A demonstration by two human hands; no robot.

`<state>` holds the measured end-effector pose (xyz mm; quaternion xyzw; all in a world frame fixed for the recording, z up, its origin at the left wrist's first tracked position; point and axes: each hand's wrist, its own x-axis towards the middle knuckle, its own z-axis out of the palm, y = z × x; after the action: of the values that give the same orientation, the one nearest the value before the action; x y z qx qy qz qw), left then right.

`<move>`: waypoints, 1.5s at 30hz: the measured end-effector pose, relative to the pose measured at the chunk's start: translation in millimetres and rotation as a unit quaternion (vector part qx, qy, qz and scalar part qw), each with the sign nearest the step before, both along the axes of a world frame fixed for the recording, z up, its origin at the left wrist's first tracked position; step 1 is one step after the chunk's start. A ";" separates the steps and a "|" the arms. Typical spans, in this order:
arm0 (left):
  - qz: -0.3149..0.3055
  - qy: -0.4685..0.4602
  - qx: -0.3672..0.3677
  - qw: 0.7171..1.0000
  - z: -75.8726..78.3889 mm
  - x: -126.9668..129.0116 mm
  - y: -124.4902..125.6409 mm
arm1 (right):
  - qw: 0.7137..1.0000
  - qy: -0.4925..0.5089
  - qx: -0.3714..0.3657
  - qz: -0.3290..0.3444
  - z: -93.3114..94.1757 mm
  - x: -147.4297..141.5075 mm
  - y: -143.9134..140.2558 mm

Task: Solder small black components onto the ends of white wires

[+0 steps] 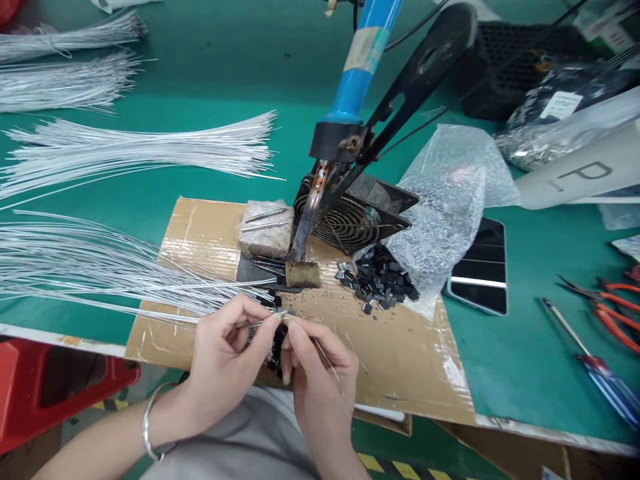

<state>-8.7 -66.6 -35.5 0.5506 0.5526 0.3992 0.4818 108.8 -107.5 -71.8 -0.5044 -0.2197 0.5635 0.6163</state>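
My left hand [230, 360] is closed, thumb and forefinger pinched on the end of a wire; what lies between the fingertips is too small to make out fully. Against it, my right hand [320, 367] is pinched closed too, and a thin strand of wire [327, 360] sticks out over its fingers. Grey-white wires [165, 280] fan in from the left, their ends close above my left hand. Small black parts [279, 343] show partly between the hands. Just beyond, a blue-handled soldering iron [307, 220] points down at a small brownish block [303, 274].
Cardboard [415, 373] covers the green bench under my hands. Black square chips [383, 277] spill from a bubble-wrap bag [450, 200]. Behind the iron is a fan [350, 220]. Rightward lie a phone [477, 267], a screwdriver [595, 367] and pliers [610, 307]. A wire bundle [150, 150] lies upper left.
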 end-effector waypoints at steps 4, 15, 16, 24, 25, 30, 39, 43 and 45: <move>0.003 0.002 0.004 1.000 3.9 -3.3 7.0 | 0.999 -0.026 0.039 -0.004 5.8 21.2 4.3; -0.005 0.040 0.030 0.999 9.8 -17.7 14.5 | 0.854 -0.490 -0.042 -0.166 -9.7 117.1 4.8; -0.007 0.045 0.027 0.999 10.2 -17.7 14.5 | 0.841 -0.517 -0.040 -0.154 -11.1 118.2 5.9; -0.018 0.057 0.011 0.998 9.7 -14.8 16.5 | 0.786 -0.612 -0.024 -0.087 -18.8 118.3 11.6; -0.018 0.058 0.009 0.998 9.5 -14.6 16.7 | 0.795 -0.600 -0.032 -0.085 -20.2 117.5 10.8; -0.022 0.064 0.003 0.998 10.1 -15.3 16.7 | 0.863 -0.483 -0.078 -0.125 -20.5 103.8 6.7; -0.033 0.091 -0.007 0.995 17.4 -14.7 21.3 | 0.959 -0.275 0.021 -0.067 17.6 57.7 21.1; -0.061 0.078 -0.031 0.995 22.6 -14.9 24.3 | 0.981 -0.190 0.020 0.008 24.2 42.3 27.7; -0.076 0.054 -0.050 0.994 25.0 -15.0 26.3 | 0.987 -0.157 0.021 0.030 26.5 35.4 30.4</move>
<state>-23.7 -40.3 -10.5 0.5866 0.5538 0.3029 0.5075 144.2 -77.0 -45.2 -0.5668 -0.3411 0.4908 0.5670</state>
